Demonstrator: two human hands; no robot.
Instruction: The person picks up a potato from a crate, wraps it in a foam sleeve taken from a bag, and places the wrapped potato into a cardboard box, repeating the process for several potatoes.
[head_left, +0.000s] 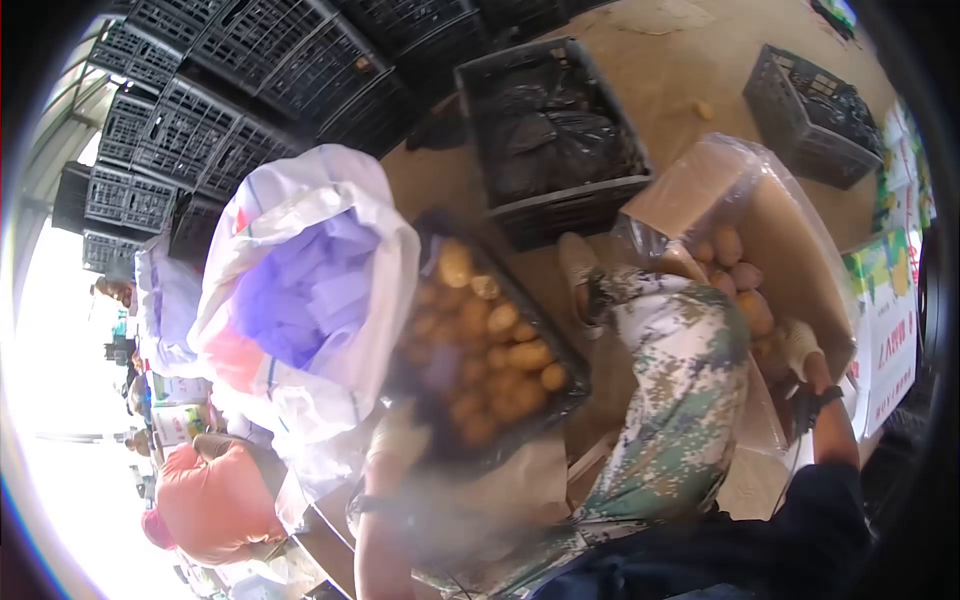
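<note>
Many potato-like pieces (pixel 497 372) fill the left crate (pixel 573 378), the left hand (pixel 400 437) beside it. The right hand (pixel 797 345) is inside the right carton (pixel 808 245); I cannot tell either grip.

A leg (pixel 680 370) stands between filled crate (pixel 576 372) and carton (pixel 795 240).

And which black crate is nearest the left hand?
The potato crate, right beside the left hand: yellow-brown potatoes fill it. The crates showing black plastic and the stacked crates are all farther away.
</note>
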